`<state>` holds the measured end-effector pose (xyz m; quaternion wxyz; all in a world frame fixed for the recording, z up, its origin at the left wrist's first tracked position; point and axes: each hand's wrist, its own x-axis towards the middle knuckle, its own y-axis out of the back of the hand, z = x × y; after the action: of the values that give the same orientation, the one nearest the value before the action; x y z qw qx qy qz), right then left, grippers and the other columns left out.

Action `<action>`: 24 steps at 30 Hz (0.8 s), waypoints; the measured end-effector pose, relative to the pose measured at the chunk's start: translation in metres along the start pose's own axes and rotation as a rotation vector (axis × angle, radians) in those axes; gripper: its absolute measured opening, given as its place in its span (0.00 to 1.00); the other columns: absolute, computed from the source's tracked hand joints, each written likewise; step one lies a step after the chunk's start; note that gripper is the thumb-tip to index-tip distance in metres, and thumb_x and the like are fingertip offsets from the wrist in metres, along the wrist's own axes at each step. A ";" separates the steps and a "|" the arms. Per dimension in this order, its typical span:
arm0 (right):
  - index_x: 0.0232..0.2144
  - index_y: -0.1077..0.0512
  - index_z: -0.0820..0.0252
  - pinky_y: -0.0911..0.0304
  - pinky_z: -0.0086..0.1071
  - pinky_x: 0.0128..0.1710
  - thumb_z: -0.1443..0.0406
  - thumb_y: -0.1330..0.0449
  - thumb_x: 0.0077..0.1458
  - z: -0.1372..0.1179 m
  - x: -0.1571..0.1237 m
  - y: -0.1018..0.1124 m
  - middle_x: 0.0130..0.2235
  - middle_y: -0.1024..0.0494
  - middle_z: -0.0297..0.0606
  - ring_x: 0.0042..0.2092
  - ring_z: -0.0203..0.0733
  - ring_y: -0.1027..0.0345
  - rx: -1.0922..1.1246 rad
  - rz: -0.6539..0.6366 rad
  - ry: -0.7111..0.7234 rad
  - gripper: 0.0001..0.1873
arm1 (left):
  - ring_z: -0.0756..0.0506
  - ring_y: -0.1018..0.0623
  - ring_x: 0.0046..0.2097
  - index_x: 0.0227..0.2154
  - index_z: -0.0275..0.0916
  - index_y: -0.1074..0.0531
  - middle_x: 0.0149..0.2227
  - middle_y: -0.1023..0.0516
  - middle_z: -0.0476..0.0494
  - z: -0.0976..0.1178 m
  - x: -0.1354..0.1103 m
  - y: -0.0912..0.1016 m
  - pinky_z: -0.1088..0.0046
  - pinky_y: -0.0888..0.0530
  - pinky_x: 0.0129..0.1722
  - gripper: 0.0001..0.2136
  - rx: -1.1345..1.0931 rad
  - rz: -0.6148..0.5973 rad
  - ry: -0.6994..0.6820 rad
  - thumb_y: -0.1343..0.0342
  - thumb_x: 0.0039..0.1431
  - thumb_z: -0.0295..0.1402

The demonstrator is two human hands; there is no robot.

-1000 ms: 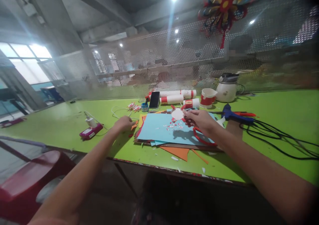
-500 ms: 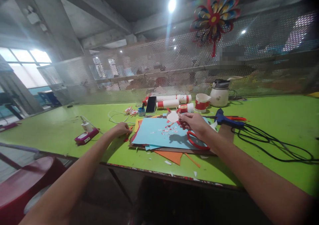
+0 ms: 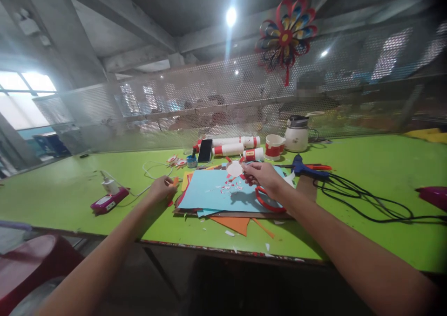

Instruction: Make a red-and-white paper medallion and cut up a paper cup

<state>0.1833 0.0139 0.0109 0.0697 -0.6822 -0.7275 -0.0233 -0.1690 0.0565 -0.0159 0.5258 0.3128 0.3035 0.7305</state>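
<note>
My right hand point(image 3: 261, 176) pinches the edge of a round white paper cutout point(image 3: 234, 168) with red tabs, held above a light blue sheet point(image 3: 199, 192). Below that hand and forearm, red-handled scissors point(image 3: 267, 203) lie partly hidden on the sheet. Small red and white paper snippets point(image 3: 230, 187) are scattered over the blue. At the left edge of the paper stack, my left hand point(image 3: 161, 188) has its fingers curled, with a small orange paper piece point(image 3: 175, 182) at the fingertips. A red scrap point(image 3: 170, 202) lies just below it.
White-and-red paper tubes point(image 3: 228, 149), a phone point(image 3: 205, 151), a blue jar point(image 3: 192, 161), a paper cup point(image 3: 274, 147) and a kettle point(image 3: 296, 134) line the back. A blue glue gun point(image 3: 307, 168) with black cable lies right; a purple power strip point(image 3: 110, 201) sits left.
The whole view has shifted, so the table things appear slightly further left and lower. Both hands keep nearly the same places, the right still holding the white cutout.
</note>
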 end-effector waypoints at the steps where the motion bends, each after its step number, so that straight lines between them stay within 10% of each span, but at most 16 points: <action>1: 0.21 0.28 0.65 0.40 0.26 0.20 0.55 0.34 0.45 0.000 0.000 0.000 0.21 0.26 0.36 0.20 0.31 0.36 0.000 0.000 0.002 0.17 | 0.45 0.26 0.30 0.30 0.34 0.29 0.27 0.26 0.45 0.003 0.000 0.003 0.68 0.31 0.29 0.13 -0.062 0.040 -0.003 0.35 0.42 0.34; 8: 0.20 0.29 0.65 0.42 0.26 0.19 0.57 0.33 0.45 0.003 -0.001 -0.004 0.19 0.27 0.36 0.20 0.31 0.37 0.002 -0.018 -0.010 0.17 | 0.48 0.26 0.28 0.29 0.35 0.28 0.25 0.25 0.45 0.079 -0.026 0.020 0.71 0.32 0.29 0.21 -0.603 0.002 -0.186 0.34 0.33 0.44; 14: 0.21 0.29 0.66 0.41 0.25 0.20 0.58 0.34 0.46 0.003 -0.005 -0.008 0.20 0.28 0.35 0.20 0.30 0.37 0.027 -0.038 -0.033 0.16 | 0.50 0.27 0.26 0.30 0.35 0.25 0.25 0.24 0.44 0.162 -0.073 -0.024 0.73 0.33 0.26 0.16 -0.732 -0.142 -0.373 0.35 0.38 0.39; 24: 0.19 0.30 0.66 0.42 0.26 0.21 0.60 0.34 0.47 0.001 -0.008 -0.010 0.18 0.29 0.34 0.20 0.31 0.36 0.107 -0.079 -0.074 0.15 | 0.48 0.29 0.24 0.27 0.36 0.24 0.22 0.25 0.46 0.169 -0.083 -0.057 0.71 0.34 0.25 0.06 -0.480 0.043 -0.480 0.41 0.45 0.32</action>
<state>0.1739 0.0055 0.0094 0.0784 -0.6487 -0.7561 0.0381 0.0161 0.0108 0.0336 0.6252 0.3493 -0.0163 0.6977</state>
